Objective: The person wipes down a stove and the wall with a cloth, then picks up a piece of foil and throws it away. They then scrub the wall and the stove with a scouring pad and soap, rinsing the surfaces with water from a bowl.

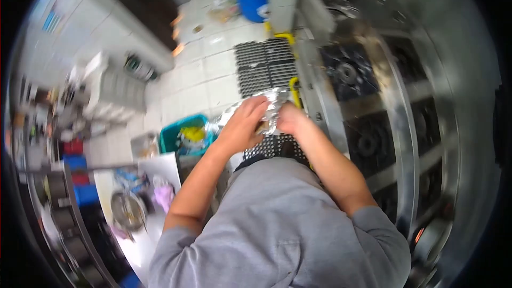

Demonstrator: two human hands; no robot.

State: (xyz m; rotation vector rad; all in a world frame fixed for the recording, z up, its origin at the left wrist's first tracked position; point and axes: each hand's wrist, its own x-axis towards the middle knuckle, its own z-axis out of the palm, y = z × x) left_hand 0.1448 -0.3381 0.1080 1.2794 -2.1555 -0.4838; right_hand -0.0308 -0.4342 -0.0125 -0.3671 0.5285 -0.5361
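Crumpled silver foil (273, 102) is held up in front of my body at the middle of the view. My left hand (244, 124) has its fingers bent over the foil's left part. On the foil's right side is my right hand (288, 118), closed against its edge. Something brownish shows in a gap between the hands, too small to make out. Below the foil lies a black perforated mat (274, 146).
A stove with black burners (348, 74) runs along the right. To the left are a teal bin (169, 137) and a white table (154, 224) holding a metal bowl (128, 210). A blue barrel (250, 0) stands ahead, beyond another floor mat (265, 65).
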